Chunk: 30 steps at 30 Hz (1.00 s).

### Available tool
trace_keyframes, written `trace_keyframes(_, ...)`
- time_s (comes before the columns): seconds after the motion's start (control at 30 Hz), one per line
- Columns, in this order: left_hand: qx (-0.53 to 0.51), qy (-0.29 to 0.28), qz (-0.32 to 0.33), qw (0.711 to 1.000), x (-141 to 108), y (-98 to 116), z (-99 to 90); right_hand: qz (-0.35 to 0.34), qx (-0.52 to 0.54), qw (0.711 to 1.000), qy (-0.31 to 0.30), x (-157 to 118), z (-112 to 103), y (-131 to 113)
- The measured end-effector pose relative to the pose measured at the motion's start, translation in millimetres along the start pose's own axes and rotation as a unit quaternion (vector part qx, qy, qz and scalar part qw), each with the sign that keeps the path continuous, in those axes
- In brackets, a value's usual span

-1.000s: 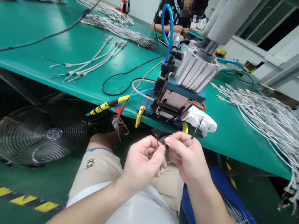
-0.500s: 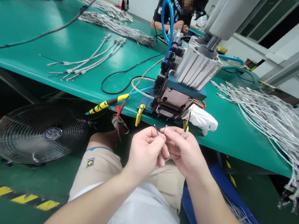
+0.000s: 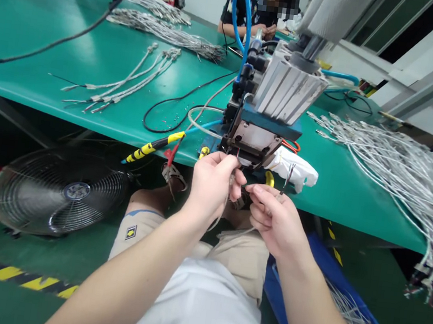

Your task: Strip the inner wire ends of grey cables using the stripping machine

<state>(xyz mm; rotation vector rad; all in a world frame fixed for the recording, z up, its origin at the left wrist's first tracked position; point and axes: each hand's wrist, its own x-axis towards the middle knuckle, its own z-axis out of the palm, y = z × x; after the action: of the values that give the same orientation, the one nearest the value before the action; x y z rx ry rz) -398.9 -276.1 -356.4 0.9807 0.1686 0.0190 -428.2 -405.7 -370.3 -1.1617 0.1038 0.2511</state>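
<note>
Cable (image 3: 219, 219), and our left hand (image 3: 213, 182) had it pinched between thumb and fingers, close up at the front of the press (image 3: 260, 136)! Its pale length hung below that grip, the wire tip (image 3: 238, 154) just poking out above, toward the press. Our right hand (image 3: 275, 217), lower and out in front of the press, clutched another cable length (image 3: 248, 230), dark wires (image 3: 288, 177) sticking up past the fingers. White cloth (image 3: 296, 170) lay beside the press.
</note>
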Motion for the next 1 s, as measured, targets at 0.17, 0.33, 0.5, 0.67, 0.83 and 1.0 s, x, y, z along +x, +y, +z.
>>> trace_keyframes(0.17, 0.005, 0.002, -0.007, 1.000, 5.6, 0.3, 1.7, -0.003, 0.001, 1.000, -0.001, -1.5, -2.5, -0.1)
trace_keyframes(0.33, 0.003, 0.002, -0.015, 1.000, 8.1, 2.6, 2.0, 0.003, 0.002, 1.000, -0.002, -2.2, -3.3, 1.1)
trace_keyframes(0.5, -0.005, -0.001, -0.021, 1.000, 10.5, 2.5, 1.6, 0.004, 0.004, 1.000, -0.003, -1.3, -2.7, 2.4)
trace_keyframes(0.67, -0.008, -0.005, -0.023, 1.000, 10.5, 2.5, 1.6, 0.003, 0.011, 1.000, -0.007, -0.2, -3.2, 2.4)
trace_keyframes(0.83, -0.004, -0.003, -0.026, 1.000, 11.8, 2.7, 1.0, 0.007, 0.010, 1.000, -0.009, -1.6, -3.5, 2.2)
trace_keyframes(1.0, 0.004, -0.014, -0.025, 1.000, 5.7, 3.0, -0.5, -0.002, 0.007, 1.000, -0.005, -3.0, -2.3, 1.5)
